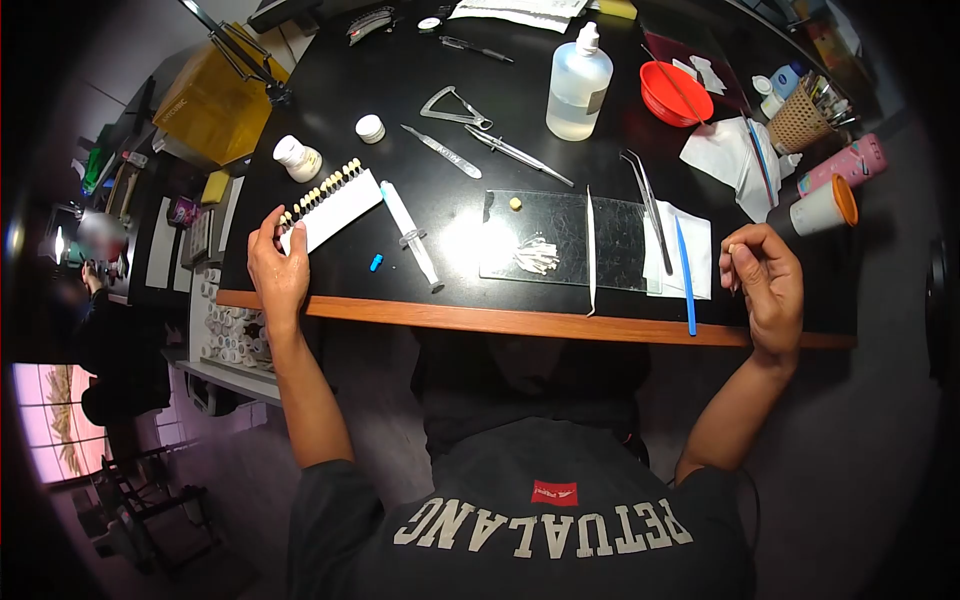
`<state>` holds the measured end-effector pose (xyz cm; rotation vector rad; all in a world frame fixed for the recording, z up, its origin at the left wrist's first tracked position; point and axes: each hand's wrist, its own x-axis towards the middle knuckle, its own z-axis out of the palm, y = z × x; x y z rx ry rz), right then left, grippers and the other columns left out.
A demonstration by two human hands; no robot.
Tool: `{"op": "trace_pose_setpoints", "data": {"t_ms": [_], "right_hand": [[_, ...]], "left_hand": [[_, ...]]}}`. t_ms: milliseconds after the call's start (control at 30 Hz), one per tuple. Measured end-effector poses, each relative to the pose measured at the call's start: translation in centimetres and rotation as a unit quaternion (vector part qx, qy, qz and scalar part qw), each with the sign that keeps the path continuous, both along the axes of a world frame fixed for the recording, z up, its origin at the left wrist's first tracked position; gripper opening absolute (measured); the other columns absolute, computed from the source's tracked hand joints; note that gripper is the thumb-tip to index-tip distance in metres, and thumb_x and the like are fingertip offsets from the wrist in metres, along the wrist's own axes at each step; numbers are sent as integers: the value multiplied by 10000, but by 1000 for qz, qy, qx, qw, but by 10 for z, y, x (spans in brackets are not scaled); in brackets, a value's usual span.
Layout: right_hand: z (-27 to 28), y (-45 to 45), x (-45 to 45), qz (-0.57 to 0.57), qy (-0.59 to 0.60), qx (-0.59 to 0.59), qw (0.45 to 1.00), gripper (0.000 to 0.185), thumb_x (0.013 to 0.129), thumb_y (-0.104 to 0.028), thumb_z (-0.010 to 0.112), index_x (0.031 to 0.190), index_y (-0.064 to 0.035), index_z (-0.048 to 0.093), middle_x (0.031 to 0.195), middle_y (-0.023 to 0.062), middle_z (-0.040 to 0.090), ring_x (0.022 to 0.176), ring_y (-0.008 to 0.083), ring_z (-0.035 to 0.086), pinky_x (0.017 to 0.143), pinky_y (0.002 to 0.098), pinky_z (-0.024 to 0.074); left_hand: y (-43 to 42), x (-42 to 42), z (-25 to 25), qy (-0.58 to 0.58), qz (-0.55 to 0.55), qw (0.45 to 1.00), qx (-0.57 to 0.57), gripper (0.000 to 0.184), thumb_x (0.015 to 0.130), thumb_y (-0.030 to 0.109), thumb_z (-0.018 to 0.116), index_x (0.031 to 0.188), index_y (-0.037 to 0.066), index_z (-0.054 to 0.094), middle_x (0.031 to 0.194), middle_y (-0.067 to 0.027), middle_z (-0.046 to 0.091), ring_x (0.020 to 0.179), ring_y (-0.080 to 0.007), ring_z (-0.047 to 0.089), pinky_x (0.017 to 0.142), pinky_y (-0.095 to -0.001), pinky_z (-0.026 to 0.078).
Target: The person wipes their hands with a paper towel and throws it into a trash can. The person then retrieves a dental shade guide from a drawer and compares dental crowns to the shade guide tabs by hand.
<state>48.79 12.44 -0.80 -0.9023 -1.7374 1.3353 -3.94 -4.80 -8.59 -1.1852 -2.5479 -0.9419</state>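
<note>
My left hand [279, 265] grips the near left end of a white shade guide [335, 211], which has a row of tooth-coloured tabs along its far edge. Raised over the right front edge of the table, my right hand [764, 283] pinches a tiny pale piece [733, 248] between thumb and fingertips. A syringe [411, 236] lies just right of the guide, with a small blue cap [376, 262] near it. On a glass slab [560, 215] are a yellowish lump [516, 203], a white smeared patch [537, 255] and a thin metal instrument [591, 245].
Tweezers [655, 220] and a blue-handled tool [686, 270] lie on white paper [701, 250]. Beyond stand a liquid bottle [579, 85], a red bowl [672, 95], jars [297, 158], a caliper [457, 106] and a scalpel [441, 152]. An orange-lidded cup [826, 208] is at right.
</note>
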Motion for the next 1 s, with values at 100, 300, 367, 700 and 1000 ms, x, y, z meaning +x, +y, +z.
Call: {"op": "trace_pose_setpoints", "data": {"t_ms": [100, 300, 367, 700, 1000], "right_hand": [[-8, 1, 3, -18, -9, -15, 1000, 141, 1054, -128, 606, 1069, 6, 649, 876, 25, 625, 758, 63, 555, 691, 207, 450], [-15, 2, -20, 1, -55, 18, 998, 90, 1027, -57, 627, 1034, 26, 662, 871, 6, 615, 807, 46, 537, 733, 208, 448], [-13, 7, -30, 11, -74, 47, 996, 85, 1025, -49, 621, 1016, 26, 660, 874, 3, 615, 793, 45, 528, 732, 214, 448], [-13, 33, 14, -107, 55, -24, 992, 104, 1071, -114, 525, 1062, -44, 601, 863, 21, 605, 714, 55, 516, 628, 211, 417], [-24, 30, 12, -110, -152, 22, 982, 120, 1019, -133, 583, 1020, -39, 657, 786, -46, 499, 681, 25, 410, 593, 215, 336]], "left_hand": [[0, 2, 1, 10, 0, 1000, -5, 442, 948, 279, 713, 1338, 72, 680, 1045, -138, 635, 994, -265, 619, 910, -391, 489], [2, 5, -1, 14, -14, 1000, 3, 418, 956, 232, 694, 1324, 33, 673, 1103, -175, 620, 1080, -335, 599, 1001, -428, 453], [2, 3, -2, 21, -12, 1000, 4, 415, 960, 230, 691, 1326, 36, 674, 1132, -183, 624, 1104, -347, 594, 1017, -430, 447], [0, -1, -8, -18, -16, 998, 60, 369, 977, 217, 695, 1304, 46, 689, 1152, -145, 631, 1049, -277, 609, 950, -379, 480], [-6, 9, -4, -3, 12, 995, 98, 298, 964, 194, 697, 1234, 76, 741, 1114, -81, 627, 953, -196, 564, 839, -341, 478]]}}
